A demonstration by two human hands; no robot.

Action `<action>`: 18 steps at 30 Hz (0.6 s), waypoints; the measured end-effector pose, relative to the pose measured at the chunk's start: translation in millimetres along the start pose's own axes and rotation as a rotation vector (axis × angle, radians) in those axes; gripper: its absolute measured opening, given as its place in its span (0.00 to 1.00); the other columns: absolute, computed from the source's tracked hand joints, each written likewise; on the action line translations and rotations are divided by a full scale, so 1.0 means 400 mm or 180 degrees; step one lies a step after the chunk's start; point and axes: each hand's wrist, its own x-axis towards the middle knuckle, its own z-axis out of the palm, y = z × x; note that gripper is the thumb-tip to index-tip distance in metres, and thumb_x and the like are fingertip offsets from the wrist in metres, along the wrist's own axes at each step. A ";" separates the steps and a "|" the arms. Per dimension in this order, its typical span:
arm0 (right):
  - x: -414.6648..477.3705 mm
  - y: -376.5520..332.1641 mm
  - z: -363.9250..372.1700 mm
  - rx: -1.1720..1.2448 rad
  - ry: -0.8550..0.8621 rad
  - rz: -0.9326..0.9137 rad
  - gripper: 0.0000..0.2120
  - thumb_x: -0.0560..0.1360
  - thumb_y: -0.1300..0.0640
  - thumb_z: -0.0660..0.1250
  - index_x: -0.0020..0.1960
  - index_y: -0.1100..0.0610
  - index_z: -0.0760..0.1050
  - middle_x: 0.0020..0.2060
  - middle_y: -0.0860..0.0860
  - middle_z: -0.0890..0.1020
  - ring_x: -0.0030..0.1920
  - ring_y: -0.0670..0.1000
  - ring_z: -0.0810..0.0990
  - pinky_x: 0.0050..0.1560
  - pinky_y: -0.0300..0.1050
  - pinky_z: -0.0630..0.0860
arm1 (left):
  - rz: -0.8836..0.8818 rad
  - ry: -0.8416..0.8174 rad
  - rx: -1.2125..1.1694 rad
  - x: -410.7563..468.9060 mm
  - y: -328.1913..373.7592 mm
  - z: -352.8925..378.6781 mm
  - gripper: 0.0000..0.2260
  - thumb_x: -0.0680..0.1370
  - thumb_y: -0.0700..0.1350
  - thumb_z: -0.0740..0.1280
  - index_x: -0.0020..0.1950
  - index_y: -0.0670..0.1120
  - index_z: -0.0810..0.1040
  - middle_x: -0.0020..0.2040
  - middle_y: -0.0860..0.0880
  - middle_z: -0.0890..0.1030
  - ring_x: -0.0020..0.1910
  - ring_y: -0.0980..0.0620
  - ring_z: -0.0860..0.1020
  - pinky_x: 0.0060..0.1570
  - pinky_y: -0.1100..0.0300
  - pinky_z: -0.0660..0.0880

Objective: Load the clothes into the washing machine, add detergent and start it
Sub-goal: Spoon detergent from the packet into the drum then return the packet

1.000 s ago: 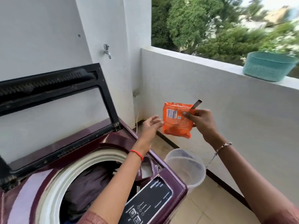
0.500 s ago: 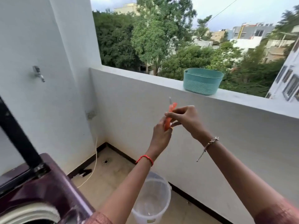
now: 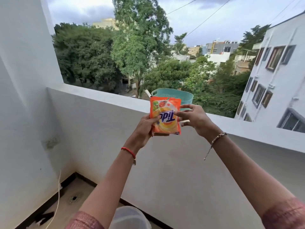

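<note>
Nearest to us, at the bottom edge, sits the rim of a translucent plastic bucket (image 3: 130, 217), between our two forearms. To its left on the tiled floor (image 3: 82, 192) are a small round drain (image 3: 74, 198) and a thin white cord (image 3: 58, 192) that hangs down the left wall.

Both arms reach forward and upward, meeting in the middle of the view. The left wrist wears a red thread (image 3: 129, 151) and the right a beaded bracelet (image 3: 216, 138) with a dangling end.

Our left grip (image 3: 145, 128) is closed round the lower left of the orange Tide detergent packet (image 3: 165, 116), with the thumb pressed on the printed front and the fingers behind. Our right grip (image 3: 196, 119) is spread, with its fingers fanned apart. One fingertip lies on the front of the packet by its right edge, and the others are clear of it.

The packet is in the air at about the height of the ledge, in front of the balcony wall. It stands upright with its long axis close to vertical and its printed face turned toward us. The logo runs across it at a slight tilt.

Just beyond the packet, a teal plastic basket (image 3: 186, 96) stands on the white parapet ledge (image 3: 102, 95), partly hidden by the packet. Far off are green trees (image 3: 99, 55) and, to the right, a white apartment building (image 3: 277, 80) under a cloudy sky.
</note>
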 end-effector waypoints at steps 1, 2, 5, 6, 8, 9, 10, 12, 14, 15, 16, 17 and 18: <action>0.025 -0.006 -0.010 0.0018 -0.0023 0.0000 0.12 0.70 0.66 0.70 0.52 0.64 0.73 0.33 0.55 0.79 0.24 0.46 0.75 0.24 0.37 0.73 | 0.0040 -0.0072 0.0021 0.037 0.009 -0.002 0.08 0.80 0.38 0.58 0.54 0.45 0.76 0.44 0.48 0.84 0.39 0.49 0.83 0.40 0.46 0.80; 0.054 -0.011 -0.019 -0.0036 -0.0040 -0.0052 0.08 0.71 0.66 0.70 0.48 0.64 0.74 0.31 0.53 0.79 0.23 0.45 0.74 0.24 0.37 0.72 | 0.0087 -0.0144 0.0063 0.075 0.019 -0.003 0.08 0.80 0.38 0.58 0.54 0.45 0.76 0.43 0.49 0.85 0.39 0.49 0.84 0.39 0.46 0.81; 0.143 -0.036 -0.046 0.0000 0.0132 -0.0299 0.03 0.70 0.68 0.69 0.39 0.64 0.76 0.23 0.48 0.79 0.22 0.46 0.73 0.25 0.37 0.73 | 0.0311 -0.0248 0.0372 0.190 0.054 -0.003 0.08 0.79 0.36 0.59 0.51 0.44 0.77 0.34 0.52 0.84 0.31 0.56 0.81 0.31 0.60 0.79; 0.177 -0.046 -0.054 0.0085 0.0248 -0.0336 0.03 0.70 0.68 0.69 0.39 0.64 0.77 0.23 0.49 0.80 0.22 0.46 0.74 0.26 0.38 0.75 | 0.0407 -0.0215 0.0584 0.231 0.070 -0.003 0.07 0.79 0.35 0.60 0.47 0.45 0.76 0.30 0.54 0.83 0.27 0.58 0.79 0.26 0.65 0.75; 0.240 -0.067 -0.064 0.0172 0.0456 -0.0353 0.03 0.70 0.69 0.69 0.39 0.65 0.77 0.24 0.51 0.80 0.21 0.47 0.74 0.26 0.38 0.76 | 0.0570 -0.0140 0.0913 0.310 0.099 -0.005 0.07 0.78 0.35 0.62 0.44 0.45 0.76 0.27 0.55 0.81 0.24 0.60 0.77 0.22 0.68 0.71; 0.275 -0.077 -0.068 0.0164 0.0539 -0.0346 0.03 0.70 0.69 0.69 0.38 0.66 0.77 0.25 0.52 0.80 0.21 0.47 0.75 0.26 0.38 0.77 | 0.0645 -0.0120 0.1004 0.354 0.111 -0.006 0.07 0.77 0.35 0.63 0.43 0.45 0.76 0.27 0.55 0.81 0.23 0.60 0.77 0.22 0.67 0.71; 0.305 -0.083 -0.070 0.0126 0.0613 -0.0347 0.03 0.70 0.69 0.69 0.38 0.66 0.77 0.26 0.53 0.80 0.21 0.47 0.75 0.26 0.39 0.77 | 0.0721 -0.0083 0.1091 0.390 0.120 -0.007 0.07 0.77 0.35 0.64 0.42 0.45 0.77 0.26 0.56 0.81 0.23 0.60 0.77 0.21 0.67 0.70; 0.369 -0.088 -0.078 0.0012 0.0742 -0.0381 0.05 0.70 0.69 0.69 0.37 0.66 0.76 0.26 0.55 0.79 0.21 0.48 0.75 0.26 0.40 0.77 | 0.0806 0.0002 0.1248 0.472 0.131 -0.012 0.07 0.76 0.35 0.65 0.41 0.44 0.77 0.24 0.56 0.80 0.22 0.61 0.76 0.20 0.67 0.70; 0.435 -0.078 -0.089 -0.0203 0.0853 -0.0397 0.06 0.71 0.70 0.68 0.36 0.67 0.75 0.28 0.58 0.78 0.23 0.51 0.75 0.26 0.41 0.78 | 0.0745 0.0027 0.1407 0.558 0.128 -0.021 0.04 0.75 0.34 0.67 0.44 0.41 0.79 0.25 0.56 0.80 0.24 0.61 0.78 0.25 0.66 0.75; 0.459 -0.068 -0.094 -0.0331 0.0900 -0.0373 0.06 0.71 0.70 0.68 0.35 0.68 0.75 0.29 0.59 0.77 0.25 0.52 0.75 0.26 0.41 0.78 | 0.0667 0.0020 0.1522 0.594 0.121 -0.029 0.03 0.74 0.34 0.67 0.44 0.40 0.80 0.27 0.55 0.81 0.26 0.59 0.79 0.29 0.63 0.77; 0.486 -0.057 -0.100 -0.0448 0.0949 -0.0334 0.07 0.71 0.70 0.68 0.34 0.68 0.75 0.29 0.59 0.77 0.25 0.53 0.75 0.26 0.42 0.78 | 0.0565 -0.0005 0.1689 0.631 0.111 -0.038 0.03 0.74 0.34 0.67 0.42 0.40 0.79 0.30 0.52 0.81 0.28 0.56 0.80 0.32 0.60 0.78; 0.510 -0.046 -0.106 -0.0546 0.0984 -0.0281 0.08 0.71 0.70 0.68 0.33 0.69 0.74 0.28 0.59 0.77 0.24 0.53 0.75 0.26 0.43 0.78 | 0.0458 -0.0034 0.1893 0.665 0.099 -0.047 0.04 0.75 0.35 0.67 0.40 0.40 0.79 0.32 0.49 0.81 0.30 0.53 0.79 0.33 0.58 0.79; 0.532 -0.033 -0.112 -0.0622 0.0993 -0.0205 0.09 0.71 0.70 0.68 0.32 0.69 0.74 0.26 0.59 0.77 0.22 0.52 0.76 0.26 0.43 0.79 | 0.0353 -0.0065 0.2075 0.696 0.087 -0.055 0.05 0.75 0.35 0.66 0.40 0.40 0.78 0.34 0.46 0.80 0.32 0.52 0.79 0.31 0.59 0.79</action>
